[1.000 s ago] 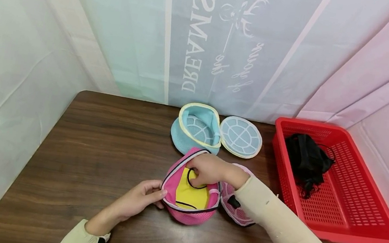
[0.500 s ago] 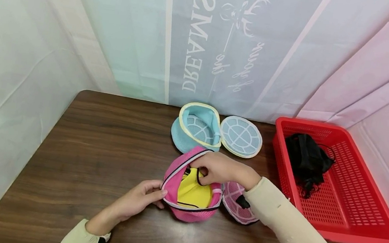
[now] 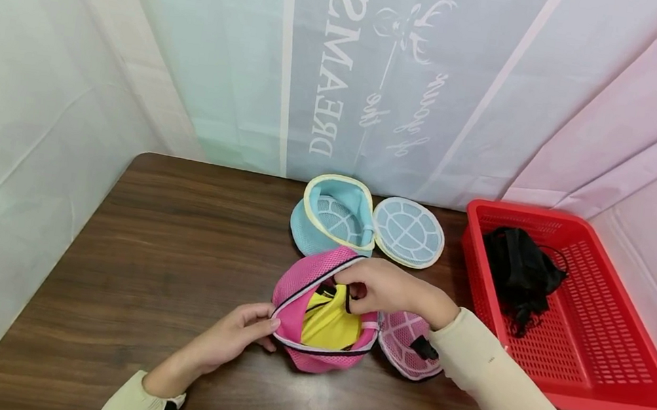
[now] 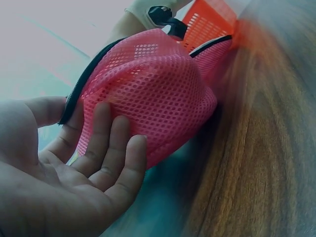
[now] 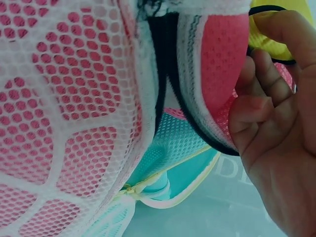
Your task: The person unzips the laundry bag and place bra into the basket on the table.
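Note:
A pink mesh laundry bag [image 3: 310, 276] with a black zip stands unzipped on the table, its round lid [image 3: 401, 334] folded out to the right. My left hand [image 3: 232, 338] pinches the bag's rim between thumb and forefinger; in the left wrist view its other fingers lie against the mesh [image 4: 163, 98]. Inside the bag is a yellow cloth item [image 3: 329, 325] with black edging, its exact kind unclear. Reaching in from the right, my right hand [image 3: 386, 287] pinches it by the black-edged part. The right wrist view shows the yellow cloth [image 5: 274, 44] at the fingertips.
Behind the pink bag stands a light-blue mesh laundry bag [image 3: 306, 233], unzipped, its lid [image 3: 408, 232] laid out to the right. A red plastic basket [image 3: 624, 405] at the right holds a black cloth bundle [image 3: 518, 266] with cords. A printed curtain [image 3: 232, 84] hangs along the table's back edge.
My right hand has drawn back slightly to the right, pulling the yellow cloth up into folds inside the bag. My left hand keeps its hold on the rim.

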